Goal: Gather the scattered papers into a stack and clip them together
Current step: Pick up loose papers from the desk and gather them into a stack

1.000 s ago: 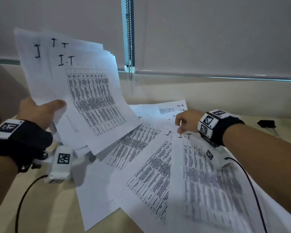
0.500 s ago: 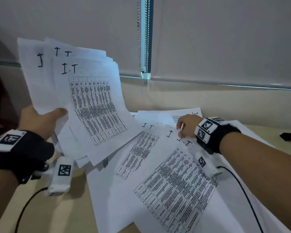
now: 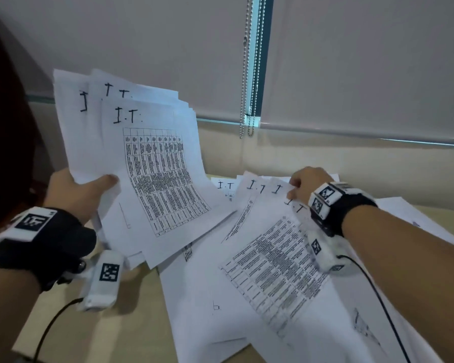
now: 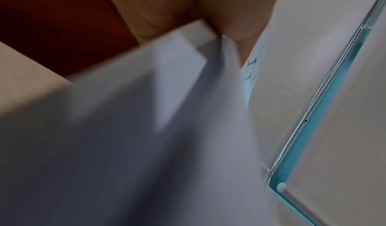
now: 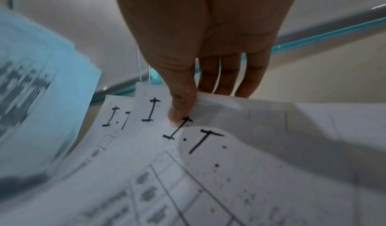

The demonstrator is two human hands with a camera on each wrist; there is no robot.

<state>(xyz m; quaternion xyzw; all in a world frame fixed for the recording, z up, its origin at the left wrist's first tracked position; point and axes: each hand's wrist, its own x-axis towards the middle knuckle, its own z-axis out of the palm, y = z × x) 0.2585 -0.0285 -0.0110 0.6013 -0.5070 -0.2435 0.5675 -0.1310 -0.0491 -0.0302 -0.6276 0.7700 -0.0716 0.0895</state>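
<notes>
My left hand (image 3: 84, 189) holds a fanned stack of white printed sheets (image 3: 152, 166) upright at the left, thumb on the front; each sheet is marked "I.T" above a table. The stack (image 4: 146, 130) fills the left wrist view, blurred. More loose sheets (image 3: 268, 271) lie overlapping on the beige table (image 3: 95, 328). My right hand (image 3: 303, 186) pinches the top edge of these sheets (image 5: 198, 147) between thumb (image 5: 179, 110) and fingers and lifts it off the table. No clip is in view.
Grey roller blinds (image 3: 364, 61) with a bead chain (image 3: 248, 74) hang behind the table, above a beige sill wall. Cables run from both wrist cameras across the table and papers. A dark red shape (image 3: 3, 140) stands at the left edge.
My right hand has drawn the loose sheets together and raised their top edge. The left hand's stack has stayed up. The view has shifted left, and the black clip at the right has left it.
</notes>
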